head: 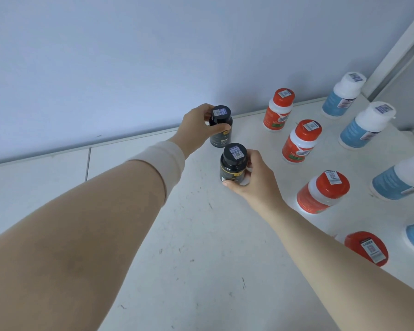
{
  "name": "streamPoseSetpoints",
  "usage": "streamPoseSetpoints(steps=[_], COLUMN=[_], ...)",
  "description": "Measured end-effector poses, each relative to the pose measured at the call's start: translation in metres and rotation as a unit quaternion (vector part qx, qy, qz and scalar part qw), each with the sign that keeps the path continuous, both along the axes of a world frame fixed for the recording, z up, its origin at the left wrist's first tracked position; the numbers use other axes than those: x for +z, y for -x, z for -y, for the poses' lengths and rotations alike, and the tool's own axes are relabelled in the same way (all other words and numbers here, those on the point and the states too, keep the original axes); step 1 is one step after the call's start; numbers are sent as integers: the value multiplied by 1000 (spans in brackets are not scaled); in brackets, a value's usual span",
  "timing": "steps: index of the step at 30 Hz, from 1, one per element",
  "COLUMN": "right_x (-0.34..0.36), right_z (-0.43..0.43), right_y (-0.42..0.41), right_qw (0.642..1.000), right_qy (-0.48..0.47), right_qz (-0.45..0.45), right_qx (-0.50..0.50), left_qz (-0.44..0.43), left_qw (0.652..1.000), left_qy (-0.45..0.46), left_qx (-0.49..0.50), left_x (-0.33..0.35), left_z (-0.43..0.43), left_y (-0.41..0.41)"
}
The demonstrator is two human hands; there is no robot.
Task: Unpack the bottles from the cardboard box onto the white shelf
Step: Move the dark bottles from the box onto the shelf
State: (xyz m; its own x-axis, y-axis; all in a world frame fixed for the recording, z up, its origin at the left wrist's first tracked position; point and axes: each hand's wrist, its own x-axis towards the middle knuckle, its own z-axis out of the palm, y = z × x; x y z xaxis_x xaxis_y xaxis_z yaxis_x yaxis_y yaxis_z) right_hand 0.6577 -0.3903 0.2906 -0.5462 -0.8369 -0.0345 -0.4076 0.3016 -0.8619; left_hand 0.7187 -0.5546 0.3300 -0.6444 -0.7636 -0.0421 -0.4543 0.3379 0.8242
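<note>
Though only the head view to go on, enough visible.

Left hand [196, 126] curled round cap and shoulder of far black bottle [221, 132], a small round dark plastic bottle with black screw cap and barcode sticker on top. Thumb on near side just under cap, fingers behind. Bottle upright, close to pale blue wall [129, 68], low over scuffed white shelf [189, 235]. Base contact with shelf: cannot tell. Cream sleeve [160, 158] on left forearm, ending short of wrist.

Right hand [256, 180] gripping near black bottle [233, 164]: same dark plastic, black cap, sticker on top, gold band on label. Position: just in front of far black bottle, slightly to its right, not touching it. Thumb across lower body, fingers wrapped round right side. Upright. Base hidden by thumb, so resting or lifted: cannot tell.

Right of far black bottle: four red-capped bottles [279, 109], white plastic with orange-red labels, in a row running from wall toward camera. All upright on shelf, apart from each other, stickers on caps.

Further right of far black bottle: four blue-labelled bottles [342, 96], white plastic with white caps, in a second row alongside the red one. Nearest two cut by frame edge.
</note>
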Motion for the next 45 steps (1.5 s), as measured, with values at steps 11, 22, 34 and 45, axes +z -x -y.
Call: streamPoseSetpoints(steps=[11,22,34,45], right_x=[14,130,184,168], right_z=[-9,-107,-180,-191], right_y=[0,-43,-232,-576], right_qw=[999,946,833,744], right_qy=[-38,-66,-71,-18], right_qz=[8,-299,-455,-471], right_qx=[17,106,308,474], left_qz=[89,394,502,524], left_qw=[996,841,799,785], left_qy=[26,370,322,205], left_qx=[0,-32,84,258], left_x=[13,104,165,149], left_z=[-25,-139,-290,-397], left_y=[-17,-170,-381,-701])
